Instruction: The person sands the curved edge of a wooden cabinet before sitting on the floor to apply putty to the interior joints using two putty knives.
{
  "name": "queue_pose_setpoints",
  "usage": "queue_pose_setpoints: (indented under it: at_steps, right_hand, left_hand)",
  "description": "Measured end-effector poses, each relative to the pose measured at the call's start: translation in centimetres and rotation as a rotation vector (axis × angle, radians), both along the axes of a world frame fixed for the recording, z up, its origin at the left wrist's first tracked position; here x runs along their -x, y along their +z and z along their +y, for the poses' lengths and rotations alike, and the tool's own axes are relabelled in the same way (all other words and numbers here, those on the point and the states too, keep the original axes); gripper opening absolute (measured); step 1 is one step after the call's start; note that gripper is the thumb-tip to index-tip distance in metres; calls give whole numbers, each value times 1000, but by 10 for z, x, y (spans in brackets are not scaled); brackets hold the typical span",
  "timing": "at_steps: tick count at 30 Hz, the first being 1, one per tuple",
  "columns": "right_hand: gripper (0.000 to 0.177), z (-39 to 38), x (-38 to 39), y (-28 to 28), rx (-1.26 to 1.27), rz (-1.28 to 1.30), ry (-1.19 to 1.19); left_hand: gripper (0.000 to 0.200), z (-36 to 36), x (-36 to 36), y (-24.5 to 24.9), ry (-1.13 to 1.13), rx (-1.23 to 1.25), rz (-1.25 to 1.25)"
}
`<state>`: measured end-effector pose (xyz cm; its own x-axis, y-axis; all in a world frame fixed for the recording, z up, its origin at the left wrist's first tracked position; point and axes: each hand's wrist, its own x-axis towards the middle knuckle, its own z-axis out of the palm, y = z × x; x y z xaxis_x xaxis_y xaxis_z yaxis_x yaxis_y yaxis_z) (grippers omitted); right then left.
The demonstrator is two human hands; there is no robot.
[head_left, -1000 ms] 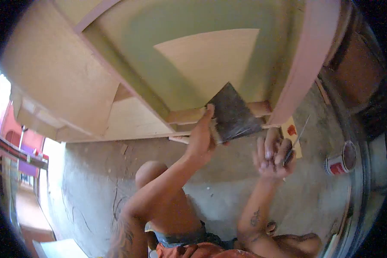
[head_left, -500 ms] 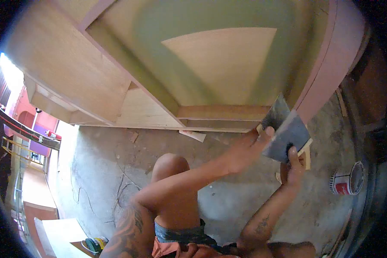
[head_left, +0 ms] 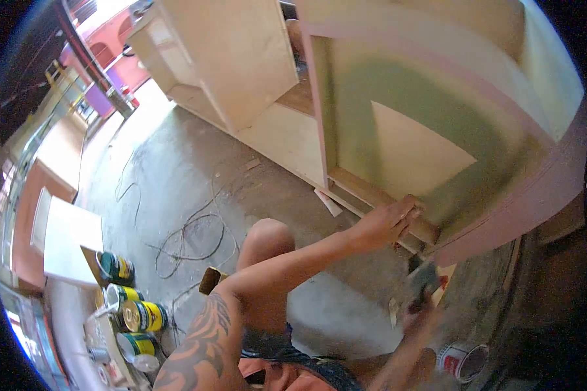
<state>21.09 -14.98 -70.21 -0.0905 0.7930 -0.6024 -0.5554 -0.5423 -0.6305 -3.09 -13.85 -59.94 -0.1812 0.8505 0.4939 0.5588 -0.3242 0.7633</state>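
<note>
My left hand (head_left: 392,223) reaches over the lower rail of the wooden cabinet (head_left: 329,140). Its fingers are pinched together in front of the panel, and I cannot tell what lies between them. Lower and to the right, my right hand (head_left: 420,315) grips a flat grey putty spreader (head_left: 425,279), smeared by motion. The spreader is close to the cabinet's lower corner. A green-stained panel (head_left: 398,75) with a pale, bare wedge-shaped area (head_left: 417,140) fills the cabinet front beside my hands.
A paint can with a red label (head_left: 462,362) stands at the lower right. Several paint cans (head_left: 143,316) cluster at the left, near a white board (head_left: 73,238). A thin cable (head_left: 188,244) lies coiled on the concrete floor (head_left: 267,192). Another cabinet (head_left: 241,58) stands behind.
My view has swung left and up. My hands have parted: the left has left the grey plates and is at the cabinet panel, while the right has dropped lower with a spreader.
</note>
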Motion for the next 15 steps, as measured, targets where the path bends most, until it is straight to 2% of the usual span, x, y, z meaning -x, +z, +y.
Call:
queue_pose_setpoints:
  at_steps: [2,3,4,5,6,7,8,10,11,12,14,15]
  right_hand:
    - [34,-36,9,23,99,-124,86]
    - [31,-42,-15,-25,142,-169,275]
    - [28,-47,-33,-82,192,-218,457]
    - [27,-61,-26,-99,205,-132,421]
    - [27,-78,-19,-111,220,-40,374]
    - [26,-84,-16,-123,238,-17,423]
    - [25,-91,-17,-132,267,8,456]
    - [28,-79,13,-87,171,-167,333]
    - [27,-75,0,-102,170,-97,518]
    - [27,-69,9,-63,167,26,433]
    - [25,-68,0,-67,184,62,498]
    - [25,-77,-6,-72,235,61,430]
  left_hand:
    - [16,-14,-4,30,5,79,-23]
    - [16,-26,-5,51,30,65,-26]
    - [24,-45,-5,69,-94,117,-103]
    - [34,-61,-7,82,-228,179,-180]
    - [43,-66,-7,88,-422,-124,-174]
    - [54,-70,-10,95,-622,-427,-170]
    - [65,-101,-35,137,-523,-353,-309]
    - [53,-132,-63,164,-699,-434,-477]
    - [47,-138,-75,170,-804,-482,-552]
    - [41,-142,-85,177,-886,-495,-633]
    - [29,-143,-107,178,-956,-447,-780]
    - [23,-142,-112,174,-966,-408,-856]
